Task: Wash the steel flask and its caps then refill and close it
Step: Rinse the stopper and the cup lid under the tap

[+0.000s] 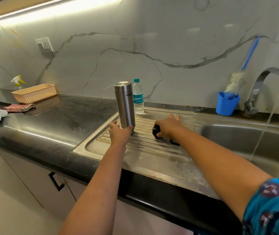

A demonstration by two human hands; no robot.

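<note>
The steel flask (125, 102) stands upside down on the ribbed drainboard (152, 155), its printed lettering inverted. My left hand (119, 134) grips its lower end, thumb on one side and fingers on the other. To the right, my right hand (168, 127) holds a round black cap (156, 131) that sits on the drainboard. A second dark cap (176, 142) lies partly hidden under my right wrist.
A clear plastic water bottle (138, 99) stands just behind the flask. The tap (260, 85) runs water into the sink basin (237, 138). A blue holder (227, 104) with a brush (249, 55) sits by the wall. Far left are a basket (34, 93) and a cloth (19, 107).
</note>
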